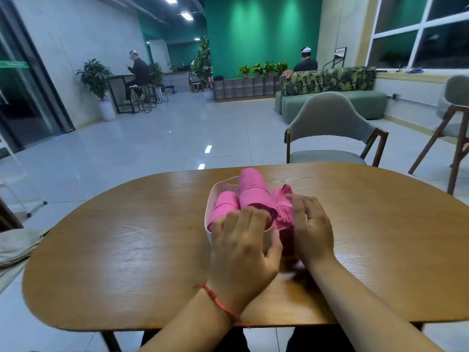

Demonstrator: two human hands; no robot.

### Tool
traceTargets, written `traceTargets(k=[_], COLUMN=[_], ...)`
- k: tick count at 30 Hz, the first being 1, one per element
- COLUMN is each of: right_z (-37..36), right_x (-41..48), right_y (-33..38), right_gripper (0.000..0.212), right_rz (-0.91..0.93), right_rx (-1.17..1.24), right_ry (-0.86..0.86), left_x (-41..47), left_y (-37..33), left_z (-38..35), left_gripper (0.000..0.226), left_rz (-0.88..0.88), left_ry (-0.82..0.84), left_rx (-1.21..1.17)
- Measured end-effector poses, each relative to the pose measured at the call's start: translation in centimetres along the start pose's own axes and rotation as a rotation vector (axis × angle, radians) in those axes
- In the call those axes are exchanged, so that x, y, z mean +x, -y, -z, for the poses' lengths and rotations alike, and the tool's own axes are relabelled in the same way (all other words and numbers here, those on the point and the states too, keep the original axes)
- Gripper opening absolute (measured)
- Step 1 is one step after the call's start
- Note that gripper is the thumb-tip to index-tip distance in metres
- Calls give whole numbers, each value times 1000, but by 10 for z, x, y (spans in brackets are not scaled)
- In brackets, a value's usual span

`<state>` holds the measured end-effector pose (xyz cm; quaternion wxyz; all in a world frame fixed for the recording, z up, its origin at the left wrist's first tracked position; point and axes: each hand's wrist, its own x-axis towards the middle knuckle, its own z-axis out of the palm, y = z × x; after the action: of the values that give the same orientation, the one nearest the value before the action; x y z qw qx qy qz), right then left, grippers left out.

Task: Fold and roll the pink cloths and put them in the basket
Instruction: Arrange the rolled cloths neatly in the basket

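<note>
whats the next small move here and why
Probably nudge the third roll left and down into the basket with the right hand while the left hand grips the near rim: two rolls already lie inside and this one sits bunched at its right edge.

Gripped near rim of white basket (210, 199) with left hand (241, 245) at frame centre, pressed right hand (312, 229) on rightmost pink roll (281, 199), two more pink rolls (253, 191) packed inside, wooden table (127, 237) beneath, grey chair (330, 118) upper right.
</note>
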<state>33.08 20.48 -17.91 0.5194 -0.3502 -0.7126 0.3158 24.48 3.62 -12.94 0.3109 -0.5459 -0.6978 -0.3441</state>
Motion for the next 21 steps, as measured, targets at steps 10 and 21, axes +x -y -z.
traceTargets(k=[10,21], right_z=[-5,-3], right_x=[1,0], right_y=[-3,-4], right_gripper=[39,44], right_rz=[91,48], right_rx=[27,-8], right_ry=[40,72], left_x=[69,88], left_y=[10,85], left_z=[-34,25], left_gripper=[94,37], left_rz=[313,389], left_ry=[467,-25], left_rx=[-95,-303])
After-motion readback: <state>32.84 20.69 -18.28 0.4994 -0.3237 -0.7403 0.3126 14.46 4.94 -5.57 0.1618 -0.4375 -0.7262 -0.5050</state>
